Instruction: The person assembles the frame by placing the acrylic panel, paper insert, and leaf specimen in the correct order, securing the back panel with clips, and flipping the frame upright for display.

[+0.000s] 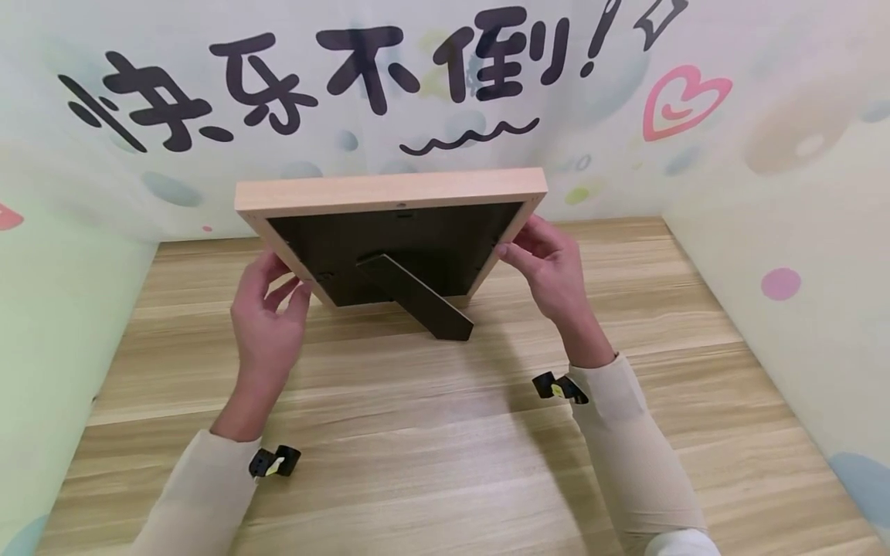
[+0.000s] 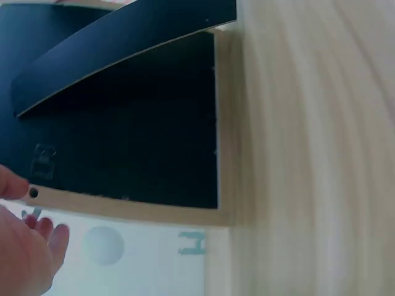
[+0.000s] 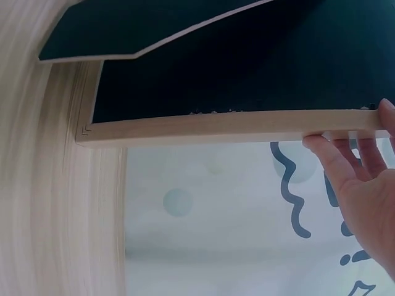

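A light-wood picture frame (image 1: 392, 189) stands with its black back board (image 1: 327, 247) facing me. Its black easel leg (image 1: 420, 297) is folded out, with the foot at the tabletop. My left hand (image 1: 270, 324) holds the frame's left side, the thumb at the back edge and the fingers round the outer side. On the opposite side my right hand (image 1: 552, 274) pinches the frame's edge between thumb and fingers. The right wrist view shows those fingertips along the wooden side (image 3: 247, 125). The front of the frame is hidden.
The frame is on a wood-grain table (image 1: 417, 432), near a back wall (image 1: 389, 147) printed with large dark characters. Side walls (image 1: 799, 232) close in the table at left and right. Small black devices (image 1: 559, 388) are strapped at both sleeve cuffs.
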The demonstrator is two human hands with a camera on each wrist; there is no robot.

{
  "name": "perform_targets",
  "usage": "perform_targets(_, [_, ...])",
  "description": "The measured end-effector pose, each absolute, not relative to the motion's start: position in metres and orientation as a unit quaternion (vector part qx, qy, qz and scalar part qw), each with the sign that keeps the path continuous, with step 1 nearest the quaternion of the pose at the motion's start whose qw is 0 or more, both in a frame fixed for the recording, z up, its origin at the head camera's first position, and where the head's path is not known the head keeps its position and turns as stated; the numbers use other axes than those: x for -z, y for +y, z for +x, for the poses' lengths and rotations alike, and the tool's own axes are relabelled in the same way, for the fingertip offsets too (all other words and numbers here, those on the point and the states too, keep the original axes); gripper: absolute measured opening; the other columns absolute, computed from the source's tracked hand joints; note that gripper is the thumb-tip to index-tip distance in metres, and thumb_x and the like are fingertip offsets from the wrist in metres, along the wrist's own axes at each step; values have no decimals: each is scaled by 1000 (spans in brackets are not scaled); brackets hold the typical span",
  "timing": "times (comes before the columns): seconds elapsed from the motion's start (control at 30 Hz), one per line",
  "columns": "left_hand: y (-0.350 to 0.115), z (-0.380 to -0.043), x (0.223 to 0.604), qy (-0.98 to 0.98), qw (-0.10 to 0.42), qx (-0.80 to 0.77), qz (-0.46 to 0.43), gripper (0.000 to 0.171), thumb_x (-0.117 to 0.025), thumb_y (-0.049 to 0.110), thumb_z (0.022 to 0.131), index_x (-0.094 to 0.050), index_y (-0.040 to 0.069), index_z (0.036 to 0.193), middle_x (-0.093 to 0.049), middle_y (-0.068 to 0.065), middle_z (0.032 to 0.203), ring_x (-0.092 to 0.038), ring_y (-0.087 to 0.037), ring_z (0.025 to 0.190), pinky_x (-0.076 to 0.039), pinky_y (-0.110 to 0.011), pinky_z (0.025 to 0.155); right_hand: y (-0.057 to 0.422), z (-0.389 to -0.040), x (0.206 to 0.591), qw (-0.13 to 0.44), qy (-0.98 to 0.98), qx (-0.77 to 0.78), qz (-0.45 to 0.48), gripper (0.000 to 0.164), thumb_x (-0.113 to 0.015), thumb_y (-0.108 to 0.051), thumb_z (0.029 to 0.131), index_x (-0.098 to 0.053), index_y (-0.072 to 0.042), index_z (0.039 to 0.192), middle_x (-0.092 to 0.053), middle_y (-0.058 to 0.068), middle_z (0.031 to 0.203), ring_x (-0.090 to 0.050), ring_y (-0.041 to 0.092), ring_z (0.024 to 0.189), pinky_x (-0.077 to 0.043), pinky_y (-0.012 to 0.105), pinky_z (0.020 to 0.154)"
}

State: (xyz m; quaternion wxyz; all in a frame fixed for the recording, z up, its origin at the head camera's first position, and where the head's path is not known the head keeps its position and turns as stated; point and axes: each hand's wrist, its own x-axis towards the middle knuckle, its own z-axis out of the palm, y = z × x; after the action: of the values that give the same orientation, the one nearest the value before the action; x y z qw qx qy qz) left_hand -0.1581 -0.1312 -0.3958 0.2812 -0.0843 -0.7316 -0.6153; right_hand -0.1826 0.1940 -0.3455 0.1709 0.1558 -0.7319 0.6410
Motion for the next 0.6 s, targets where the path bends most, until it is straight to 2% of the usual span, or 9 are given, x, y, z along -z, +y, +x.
perform_targets(0.13, [-124, -149, 402, -719, 305, 623, -36, 40, -60, -8, 87, -57, 3, 126, -60, -5, 111, -57, -17, 102, -52, -23, 88, 195, -183, 346, 172, -730, -643, 158, 40, -68, 12, 81, -64, 6, 121, -70, -3, 96, -63, 17, 79, -55, 26, 71])
perform_targets(0.27, [-112, -137, 407, -700, 303, 647, -16, 30, -58, -9, 87, -56, -8, 117, -59, -10, 101, -58, -19, 96, -51, -22, 81, 196, -182, 346, 175, -730, -641, 162, 40, -68, 12, 81, -63, 7, 121, -70, -3, 96, -63, 17, 79, -55, 26, 71])
perform_targets(0.43, [-95, -128, 415, -709, 236, 664, -44, 25, -55, -8, 91, -59, -11, 115, -63, -20, 107, -61, -10, 95, -51, -17, 83, 196, -181, 345, 176, -729, -641, 164, 40, -68, 11, 81, -63, 6, 121, -70, -3, 97, -63, 18, 79, -55, 27, 71])
perform_targets(0.6, [-81, -126, 420, -712, 151, 684, -48, 30, -57, -2, 94, -58, -9, 123, -65, -25, 115, -63, -2, 98, -50, -15, 88, 195, -181, 346, 171, -721, -650, 167, 41, -69, 12, 81, -63, 7, 122, -70, -2, 97, -64, 17, 80, -56, 27, 72])
